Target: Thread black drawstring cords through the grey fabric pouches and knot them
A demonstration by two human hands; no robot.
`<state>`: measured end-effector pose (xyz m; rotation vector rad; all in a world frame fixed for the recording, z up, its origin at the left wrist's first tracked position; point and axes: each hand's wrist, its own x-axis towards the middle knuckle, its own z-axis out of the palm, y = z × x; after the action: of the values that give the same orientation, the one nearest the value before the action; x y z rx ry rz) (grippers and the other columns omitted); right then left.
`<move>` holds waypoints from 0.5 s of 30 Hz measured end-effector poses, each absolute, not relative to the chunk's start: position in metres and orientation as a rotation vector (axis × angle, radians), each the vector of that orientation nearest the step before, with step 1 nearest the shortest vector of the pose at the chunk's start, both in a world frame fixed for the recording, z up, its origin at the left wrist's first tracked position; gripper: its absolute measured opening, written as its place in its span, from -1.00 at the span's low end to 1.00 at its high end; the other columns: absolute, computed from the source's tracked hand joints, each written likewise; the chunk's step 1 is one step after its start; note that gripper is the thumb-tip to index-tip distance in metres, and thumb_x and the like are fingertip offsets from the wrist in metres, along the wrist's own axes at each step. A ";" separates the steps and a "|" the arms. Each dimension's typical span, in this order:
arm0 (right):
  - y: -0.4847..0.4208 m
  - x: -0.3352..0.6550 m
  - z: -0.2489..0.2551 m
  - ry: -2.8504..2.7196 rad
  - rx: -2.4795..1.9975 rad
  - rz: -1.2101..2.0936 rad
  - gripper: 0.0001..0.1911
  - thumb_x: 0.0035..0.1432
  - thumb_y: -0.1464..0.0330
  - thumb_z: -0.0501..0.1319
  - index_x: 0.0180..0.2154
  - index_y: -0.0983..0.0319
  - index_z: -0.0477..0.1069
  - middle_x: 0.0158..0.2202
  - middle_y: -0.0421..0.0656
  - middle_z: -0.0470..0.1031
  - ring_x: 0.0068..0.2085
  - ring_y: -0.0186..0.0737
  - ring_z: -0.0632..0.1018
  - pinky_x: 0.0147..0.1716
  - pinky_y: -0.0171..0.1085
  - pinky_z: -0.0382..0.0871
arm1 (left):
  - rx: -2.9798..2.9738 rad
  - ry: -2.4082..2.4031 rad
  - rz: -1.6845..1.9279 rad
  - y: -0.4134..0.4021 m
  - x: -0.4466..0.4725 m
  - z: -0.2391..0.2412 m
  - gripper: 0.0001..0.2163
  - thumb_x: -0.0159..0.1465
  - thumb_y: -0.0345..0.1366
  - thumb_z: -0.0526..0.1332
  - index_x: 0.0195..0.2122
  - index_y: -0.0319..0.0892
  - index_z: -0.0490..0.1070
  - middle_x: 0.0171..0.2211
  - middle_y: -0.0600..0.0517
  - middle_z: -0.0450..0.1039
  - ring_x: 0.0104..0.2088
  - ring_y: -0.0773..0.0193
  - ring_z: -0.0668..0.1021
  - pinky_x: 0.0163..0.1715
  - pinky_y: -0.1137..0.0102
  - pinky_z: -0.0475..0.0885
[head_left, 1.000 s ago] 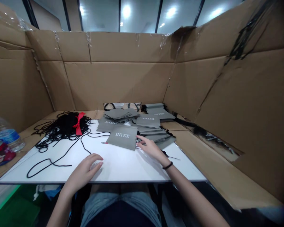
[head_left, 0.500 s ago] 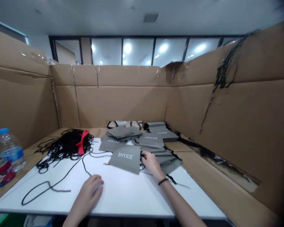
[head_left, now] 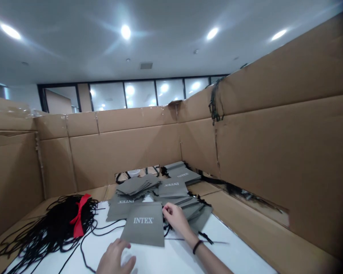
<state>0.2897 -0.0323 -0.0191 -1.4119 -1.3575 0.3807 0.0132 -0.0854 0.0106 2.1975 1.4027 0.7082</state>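
A flat grey drawstring bag [head_left: 143, 232] printed INTEX lies at the front of the white tabletop. At its upper right edge my right hand [head_left: 175, 219] is closed in a pinch, seemingly on a black cord [head_left: 166, 230] that shows just below the fingers. My left hand [head_left: 117, 257] rests low by the bag's lower left corner, thumb and fingers apart, holding nothing. Behind and right of this bag are stacks of similar grey bags [head_left: 171, 188], several with black cord ends along their edges.
At left lies a large bundle of black cords [head_left: 45, 232] tied with a red ribbon [head_left: 79, 217]. Loose cords trail toward the bag. A thin rod [head_left: 218, 242] lies right of my right wrist. Cardboard walls [head_left: 125, 144] enclose the table, with black cords [head_left: 215, 102] hanging on the right one.
The view has tilted up and turned right, so the bottle and can at left are out of sight. My left hand has come closer to the bag; my right hand keeps its pinch.
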 end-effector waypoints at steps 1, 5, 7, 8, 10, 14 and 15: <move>-0.032 0.289 -0.020 -1.356 -1.422 0.373 -0.83 0.00 0.30 0.10 -0.55 0.23 0.34 -0.63 -0.20 0.43 -0.54 -0.26 0.44 -0.50 -0.34 0.21 | 2.270 1.409 0.608 -0.083 0.025 0.025 -0.70 0.14 -0.22 0.15 -0.12 -0.15 0.48 -0.05 -0.12 0.47 0.01 0.01 0.46 0.00 0.26 0.32; -0.033 0.294 -0.018 -1.337 -1.460 0.378 -0.83 0.10 0.36 0.01 -0.35 0.24 0.36 -0.62 -0.24 0.44 -0.53 -0.28 0.47 -0.44 -0.35 0.25 | 2.534 1.405 0.291 -0.073 0.077 0.063 -0.61 0.15 -0.20 0.14 -0.01 -0.20 0.41 -0.03 -0.15 0.43 0.01 -0.01 0.46 -0.02 0.26 0.32; -0.034 0.299 -0.017 -1.325 -1.487 0.375 -0.76 0.11 0.42 -0.02 -0.21 0.26 0.34 -0.59 -0.25 0.46 -0.48 -0.28 0.50 -0.38 -0.35 0.28 | 2.587 1.375 0.209 -0.069 0.100 0.064 -0.54 0.19 -0.07 0.10 0.05 -0.20 0.37 0.01 -0.18 0.40 0.01 -0.07 0.45 -0.06 0.21 0.34; -0.035 0.301 -0.016 -1.322 -1.506 0.376 -0.72 0.10 0.45 -0.02 -0.15 0.27 0.32 -0.57 -0.26 0.47 -0.46 -0.28 0.50 -0.37 -0.35 0.29 | 2.600 1.395 0.185 -0.068 0.111 0.061 -0.50 0.21 -0.01 0.07 0.08 -0.20 0.34 0.03 -0.21 0.38 0.02 -0.12 0.45 -0.08 0.17 0.35; -0.035 0.304 -0.016 -1.320 -1.549 0.373 -0.67 0.07 0.49 0.00 -0.09 0.27 0.31 -0.54 -0.26 0.47 -0.45 -0.28 0.49 -0.39 -0.35 0.28 | 2.645 1.439 0.143 -0.065 0.126 0.051 -0.43 0.21 0.06 0.04 0.10 -0.26 0.32 0.05 -0.27 0.35 0.00 -0.20 0.45 -0.09 0.09 0.36; -0.034 0.306 -0.018 -1.353 -1.633 0.339 -0.78 0.12 0.48 0.12 -0.16 0.26 0.38 -0.48 -0.25 0.44 -0.39 -0.30 0.47 -0.32 -0.32 0.32 | 2.717 1.474 0.100 -0.060 0.140 0.030 -0.49 0.14 -0.07 0.18 0.01 -0.36 0.36 -0.03 -0.32 0.42 -0.05 -0.21 0.49 -0.15 0.12 0.40; -0.034 0.306 -0.018 -1.368 -1.651 0.336 -0.84 0.15 0.44 0.15 -0.20 0.27 0.40 -0.45 -0.24 0.44 -0.37 -0.31 0.47 -0.29 -0.29 0.35 | 2.723 1.478 0.088 -0.059 0.141 0.027 -0.55 0.13 -0.16 0.19 -0.03 -0.37 0.38 -0.08 -0.31 0.46 -0.08 -0.18 0.52 -0.17 0.15 0.41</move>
<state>0.3061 -0.0341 -0.0182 -1.6511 -1.3678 0.3363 0.1407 -0.0587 0.0273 2.7228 1.4777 0.0878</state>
